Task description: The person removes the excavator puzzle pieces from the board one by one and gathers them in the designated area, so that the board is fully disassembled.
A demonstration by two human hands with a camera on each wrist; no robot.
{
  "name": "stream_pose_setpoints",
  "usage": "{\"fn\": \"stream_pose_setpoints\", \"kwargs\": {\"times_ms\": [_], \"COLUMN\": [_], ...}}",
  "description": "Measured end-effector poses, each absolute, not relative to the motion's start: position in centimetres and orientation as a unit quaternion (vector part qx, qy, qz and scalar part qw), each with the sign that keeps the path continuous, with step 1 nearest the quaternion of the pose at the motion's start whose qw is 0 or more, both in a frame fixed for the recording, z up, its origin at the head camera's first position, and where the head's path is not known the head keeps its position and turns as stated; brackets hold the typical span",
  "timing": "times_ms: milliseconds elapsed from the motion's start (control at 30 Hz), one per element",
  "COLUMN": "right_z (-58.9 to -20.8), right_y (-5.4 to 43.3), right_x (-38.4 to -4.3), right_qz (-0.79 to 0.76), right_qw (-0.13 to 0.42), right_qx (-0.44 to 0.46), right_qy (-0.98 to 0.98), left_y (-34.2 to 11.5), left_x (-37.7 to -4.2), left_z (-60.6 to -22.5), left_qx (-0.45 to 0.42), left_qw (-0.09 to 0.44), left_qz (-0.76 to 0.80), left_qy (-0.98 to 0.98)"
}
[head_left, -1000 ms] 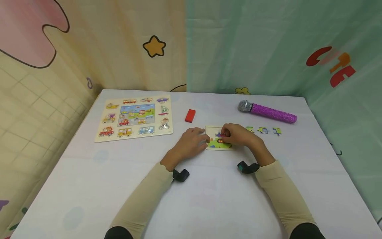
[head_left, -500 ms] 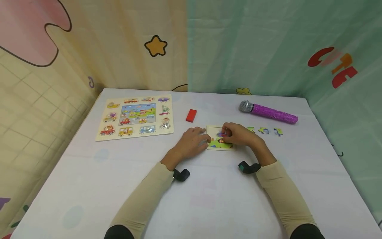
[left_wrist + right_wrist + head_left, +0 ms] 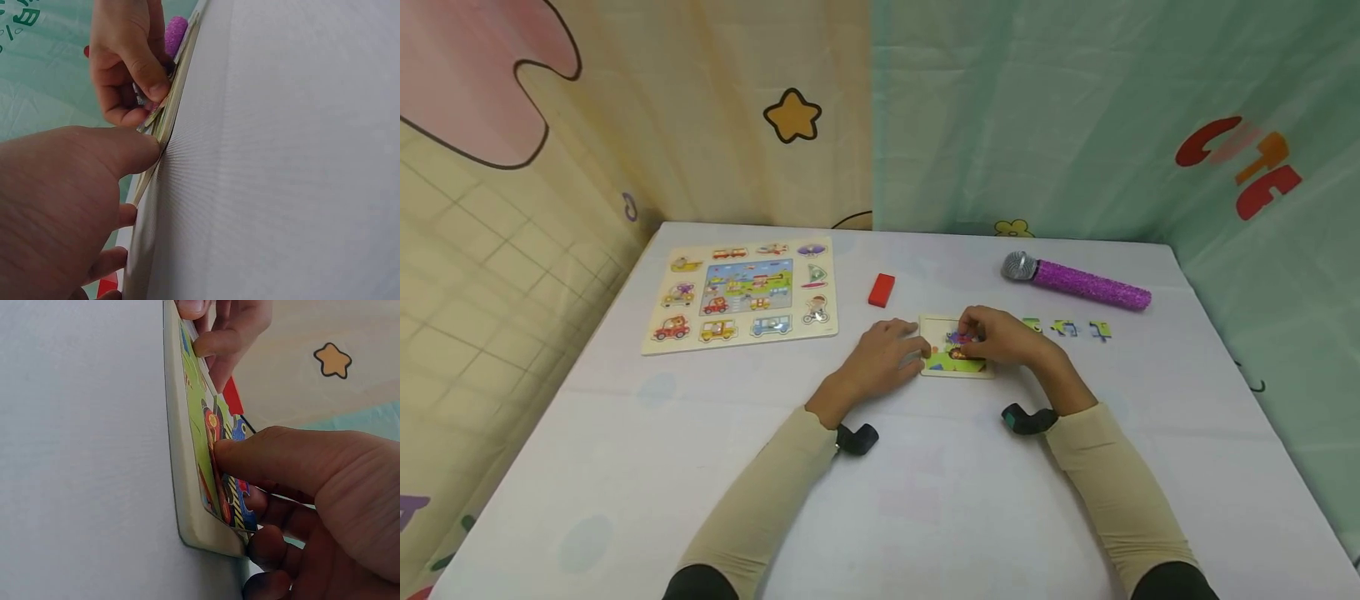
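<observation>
A small jigsaw puzzle board [image 3: 955,374] with a pale rim lies on the white table, partly filled with a green and colourful picture. My left hand [image 3: 880,360] rests at its left edge, fingers spread, and in the left wrist view the thumb [image 3: 140,150] touches the rim. Over the right part of the board my right hand [image 3: 1006,337] pinches a puzzle piece [image 3: 242,509] with blue and yellow-black stripes. That piece stands tilted above the picture in the right wrist view. Its far side is hidden by the fingers.
Three loose puzzle pieces [image 3: 1064,328] lie right of the board. Behind them is a purple glitter microphone [image 3: 1082,283]. A red block [image 3: 882,290] sits behind my left hand, and a large vehicle puzzle board [image 3: 739,328] lies at the back left. Printed curtains hang behind the table.
Both hands stay at the board, with only slight movement of the right fingers around the piece. The view has shifted a little, moving everything slightly right.
</observation>
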State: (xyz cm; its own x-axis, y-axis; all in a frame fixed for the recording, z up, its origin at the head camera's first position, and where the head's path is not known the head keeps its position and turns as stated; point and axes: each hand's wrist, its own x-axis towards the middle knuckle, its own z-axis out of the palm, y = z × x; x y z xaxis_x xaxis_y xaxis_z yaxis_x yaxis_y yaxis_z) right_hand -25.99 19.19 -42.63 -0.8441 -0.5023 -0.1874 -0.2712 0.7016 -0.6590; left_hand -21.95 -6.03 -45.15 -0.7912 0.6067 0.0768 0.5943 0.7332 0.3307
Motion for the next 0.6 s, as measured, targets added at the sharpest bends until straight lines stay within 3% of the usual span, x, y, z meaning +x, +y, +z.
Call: {"fn": "stream_pose_setpoints", "kwargs": {"times_ms": [600], "right_z": [-42.11], "right_y": [18.79], "right_x": [-25.63], "right_qz": [-0.303], "right_qw": [0.174], "right_qx": [-0.223], "right_qy": [0.91], "left_y": [-5.91], "left_x": [-21.87], "left_z": [-45.09], "left_qx": [0.313], "left_qw": [0.026], "left_qz": [0.162], "left_qy": [0.935]}}
